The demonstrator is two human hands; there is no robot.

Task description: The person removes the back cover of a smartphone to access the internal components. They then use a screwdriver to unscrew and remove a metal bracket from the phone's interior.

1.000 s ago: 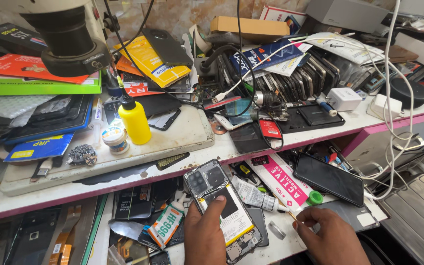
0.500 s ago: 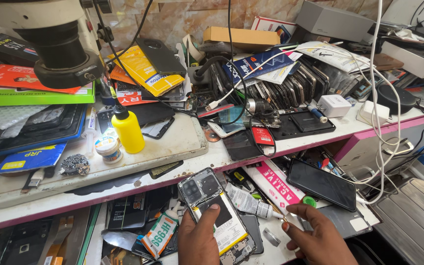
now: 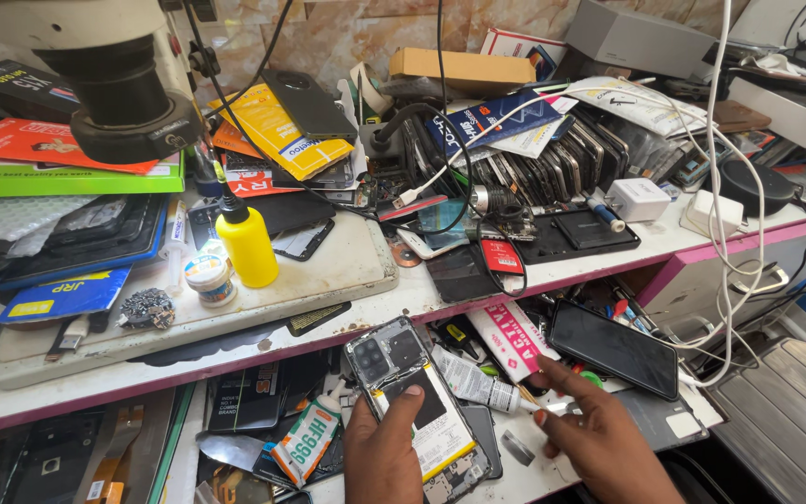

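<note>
left hand point(image 3: 382, 455): wrapped round opened phone point(image 3: 414, 406), thumb across its back, near centre | right hand point(image 3: 599, 443): loosely open, forefinger out toward glue tube point(image 3: 479, 383), holding nothing visible | phone just left of tube

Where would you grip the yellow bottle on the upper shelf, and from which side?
Grip the yellow bottle around its round body, coming from the front right. It stands upright; a small jar crowds its left, and its thin black nozzle on top, under the microscope, offers little hold.
</note>
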